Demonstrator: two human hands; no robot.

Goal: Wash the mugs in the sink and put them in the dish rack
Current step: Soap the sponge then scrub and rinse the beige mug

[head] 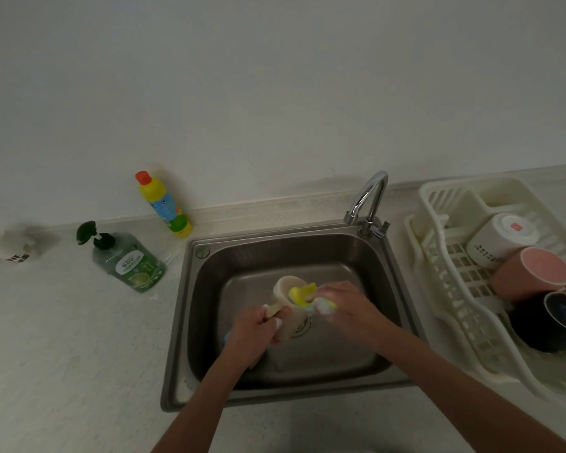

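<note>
Beige mug (290, 300) gets a scrub over the steel sink (209, 322), tilted with its mouth toward 12 o'clock above the drain. At 3 o'clock a cream dish rack (438, 197) on the desk (62, 338) already carries a white mug (497, 240), a pink mug (533, 273) and a dark mug (549, 325), all lying on their sides. A chrome tap (368, 204) arches at 1 o'clock; at 10 o'clock stand a green soap dispenser (128, 259) and a yellow bottle (164, 204) with a red cap. The left hand (258, 328) has its fingers curled round the mug's handle and lower body. The right hand (343, 305), at the mug's 3 o'clock, pinches a yellow sponge (303, 294), foam on its fingers, pressing it into the mug's rim.
</note>
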